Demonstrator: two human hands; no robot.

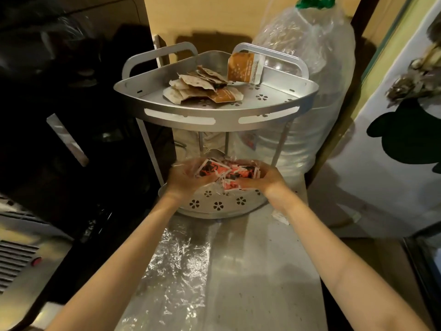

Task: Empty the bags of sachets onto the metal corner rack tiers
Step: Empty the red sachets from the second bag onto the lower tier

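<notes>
Red sachets — gripped by curled fingers of left hand and right hand.

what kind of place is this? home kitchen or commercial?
Likely a small food stall or shop back area, though not certain. Condiment sachets are stocked in bulk on a metal corner rack set on a steel counter, with a big clear plastic sack of supplies stored behind it.

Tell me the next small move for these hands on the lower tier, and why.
Probably spread the hands apart and let the red sachets drop. Both the left hand and right hand cup the bunch, in what looks like clear plastic, right over the lower tier, whose perforated floor shows bare below. The upper tier already holds brown sachets.
</notes>
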